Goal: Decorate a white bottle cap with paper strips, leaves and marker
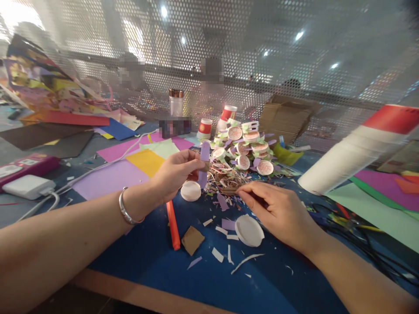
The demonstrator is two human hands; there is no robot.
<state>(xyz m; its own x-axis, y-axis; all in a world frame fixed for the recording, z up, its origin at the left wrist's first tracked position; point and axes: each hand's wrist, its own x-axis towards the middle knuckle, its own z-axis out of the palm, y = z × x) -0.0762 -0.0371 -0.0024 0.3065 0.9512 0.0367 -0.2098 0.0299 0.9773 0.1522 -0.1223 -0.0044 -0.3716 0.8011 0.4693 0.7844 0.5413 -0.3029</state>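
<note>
My left hand (178, 170) pinches an upright purple paper strip (204, 152) between thumb and fingers. A bit of brown cardboard shows behind the thumb tip. My right hand (275, 209) is closed, its fingertips at the end of a small brown cardboard strip (229, 191) beside the scrap pile (225, 179). Below the left hand lies a round white paper piece (190, 191), and a larger white disc (249, 230) is near the right hand. A brown cardboard square (193, 240) and an orange marker (173, 226) rest on the blue table top.
Behind the scraps rises a heap of small paper-cup crafts (244, 148). A long stack of paper cups (360, 148) leans at the right, near black cables (363, 244). Coloured paper sheets (104, 179) and a white charger (29, 187) lie left. A perforated screen (229, 52) stands behind.
</note>
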